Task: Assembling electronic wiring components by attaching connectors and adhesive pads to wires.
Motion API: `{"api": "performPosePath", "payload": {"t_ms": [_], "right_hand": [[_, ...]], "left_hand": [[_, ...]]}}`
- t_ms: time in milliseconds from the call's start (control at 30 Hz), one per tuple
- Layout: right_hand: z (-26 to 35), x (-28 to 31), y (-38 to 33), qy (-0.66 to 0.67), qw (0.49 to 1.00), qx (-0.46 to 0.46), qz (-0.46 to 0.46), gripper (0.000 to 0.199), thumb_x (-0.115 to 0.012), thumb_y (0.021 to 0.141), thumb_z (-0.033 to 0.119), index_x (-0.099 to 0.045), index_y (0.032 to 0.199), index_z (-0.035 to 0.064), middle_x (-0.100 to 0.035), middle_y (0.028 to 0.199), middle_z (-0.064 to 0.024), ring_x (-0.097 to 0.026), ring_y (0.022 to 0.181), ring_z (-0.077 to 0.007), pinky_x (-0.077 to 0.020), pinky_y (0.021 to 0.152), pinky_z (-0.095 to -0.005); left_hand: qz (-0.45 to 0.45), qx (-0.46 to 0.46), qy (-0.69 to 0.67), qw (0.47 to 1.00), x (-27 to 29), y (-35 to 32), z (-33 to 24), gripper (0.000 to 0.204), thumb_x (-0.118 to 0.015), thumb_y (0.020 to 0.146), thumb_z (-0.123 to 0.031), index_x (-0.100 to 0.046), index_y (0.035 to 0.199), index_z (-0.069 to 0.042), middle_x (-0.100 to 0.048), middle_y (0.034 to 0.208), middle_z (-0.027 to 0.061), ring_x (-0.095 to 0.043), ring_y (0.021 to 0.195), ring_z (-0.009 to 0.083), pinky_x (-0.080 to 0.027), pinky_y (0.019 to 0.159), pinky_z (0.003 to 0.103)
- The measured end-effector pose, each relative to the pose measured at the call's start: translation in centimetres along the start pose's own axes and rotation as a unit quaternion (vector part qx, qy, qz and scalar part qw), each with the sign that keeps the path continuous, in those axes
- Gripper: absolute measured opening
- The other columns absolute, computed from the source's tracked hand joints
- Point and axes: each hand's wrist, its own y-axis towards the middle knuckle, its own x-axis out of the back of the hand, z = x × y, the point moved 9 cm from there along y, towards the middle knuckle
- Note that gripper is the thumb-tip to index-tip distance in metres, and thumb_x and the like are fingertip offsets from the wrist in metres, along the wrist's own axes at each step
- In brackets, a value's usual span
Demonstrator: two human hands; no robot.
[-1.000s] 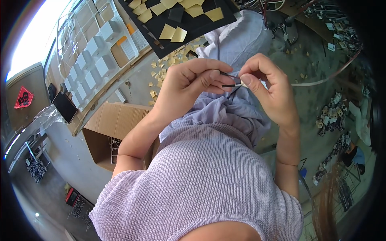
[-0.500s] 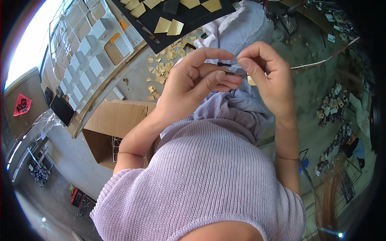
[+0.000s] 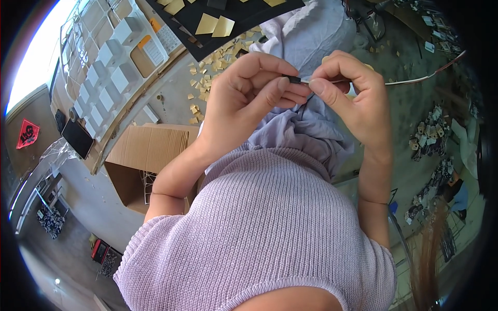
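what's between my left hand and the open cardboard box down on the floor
In the head view, only bare grey floor with scattered small tan squares lies between the left hand and the cardboard box.

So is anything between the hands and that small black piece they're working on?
No. The left hand pinches the small black piece directly, and the right hand meets it at the fingertips, holding a thin wire. Nothing visible intervenes.

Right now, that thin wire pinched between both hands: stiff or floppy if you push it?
Probably floppy: the wire trails off the right hand in a loose curve across the bench. Likely very light, since fingertips alone hold it. The small black piece at its end, pinched by the left hand, looks rigid and easy to drop.
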Motion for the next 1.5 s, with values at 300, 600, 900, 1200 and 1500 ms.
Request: {"api": "performPosePath", "payload": {"t_ms": [300, 600, 900, 1200, 1500], "right_hand": [[-0.4, 0.4, -0.6, 0.043, 0.999, -0.018, -0.01, 0.008, -0.07, 0.083, 0.008, -0.065, 0.083, 0.0008, -0.063, 0.074, 0.0015, -0.052, 0.067, -0.0029, -0.0398, 0.059, -0.0195], [0.4, 0.6, -0.8, 0.029, 1.0, 0.005, -0.009, 0.008, -0.069, 0.082, 0.007, -0.065, 0.083, 0.0, -0.063, 0.074, 0.0005, -0.055, 0.068, -0.0041, -0.0427, 0.059, -0.0191], [0.9, 0.1, -0.5, 0.022, 1.0, 0.011, 0.007, 0.008, -0.068, 0.081, 0.005, -0.062, 0.081, -0.0005, -0.059, 0.076, 0.0006, -0.054, 0.069, -0.0049, -0.0426, 0.06, -0.0193], [0.7, 0.1, -0.4, -0.004, 1.0, 0.014, 0.009, 0.006, -0.067, 0.08, 0.004, -0.062, 0.08, 0.0009, -0.058, 0.077, 0.0009, -0.052, 0.067, -0.0049, -0.04, 0.058, -0.0203], [0.5, 0.0, -0.5, 0.023, 0.999, 0.012, 0.019, 0.006, -0.067, 0.081, 0.005, -0.062, 0.081, 0.0004, -0.056, 0.076, 0.0007, -0.051, 0.067, -0.0045, -0.0391, 0.058, -0.02]], "left_hand": [[-0.001, 0.033, -0.045, 0.998, -0.4, -0.2, 0.3, 0.019, -0.049, 0.098, -0.007, -0.056, 0.11, 0.007, -0.069, 0.095, 0.0213, -0.07, 0.088, 0.0249, -0.059, 0.076, 0.029], [0.033, 0.08, -0.091, 0.992, -1.1, -0.4, 0.8, 0.029, -0.044, 0.101, -0.018, -0.052, 0.114, 0.007, -0.068, 0.093, 0.0232, -0.07, 0.086, 0.0267, -0.059, 0.074, 0.029], [0.053, 0.036, -0.089, 0.994, -1.0, -0.6, 0.8, 0.024, -0.049, 0.099, -0.012, -0.05, 0.113, 0.007, -0.068, 0.094, 0.0238, -0.07, 0.086, 0.0285, -0.06, 0.071, 0.03], [0.027, -0.025, -0.025, 0.999, -0.7, -0.9, 0.2, 0.019, -0.05, 0.096, -0.002, -0.048, 0.112, 0.008, -0.068, 0.097, 0.0233, -0.069, 0.092, 0.027, -0.06, 0.073, 0.028], [0.037, -0.027, 0.011, 0.999, -1.0, -0.9, 0.0, 0.033, -0.045, 0.1, -0.017, -0.044, 0.12, 0.01, -0.068, 0.093, 0.0248, -0.07, 0.086, 0.028, -0.06, 0.07, 0.03]]}}
